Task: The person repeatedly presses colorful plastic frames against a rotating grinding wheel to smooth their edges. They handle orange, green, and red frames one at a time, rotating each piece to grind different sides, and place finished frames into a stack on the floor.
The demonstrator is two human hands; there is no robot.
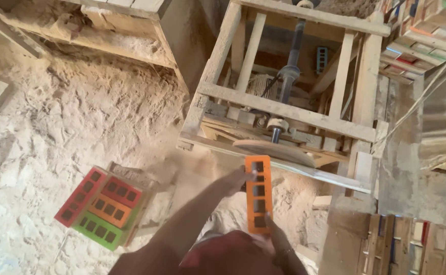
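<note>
An orange wooden strip (pixel 259 196) with several rectangular holes is held upright in front of me. My left hand (pixel 237 179) grips its upper left edge, arm stretched out from the lower left. My right hand (pixel 278 243) holds its lower end, with a finger lying against the strip's bottom right. The strip's top end is close to a round wooden disc (pixel 274 150) lying nearly flat at the foot of a shaft (pixel 290 66) inside a rough wooden frame (pixel 284 109). I cannot tell whether strip and disc touch.
A pile of similar holed strips in red, orange and green (pixel 100 206) lies on the sawdust-covered ground (pixel 80 117) at the left. More painted pieces (pixel 421 35) are stacked at the upper right. A blue holed piece (pixel 322 58) sits inside the frame. Wooden slats (pixel 411 244) stand lower right.
</note>
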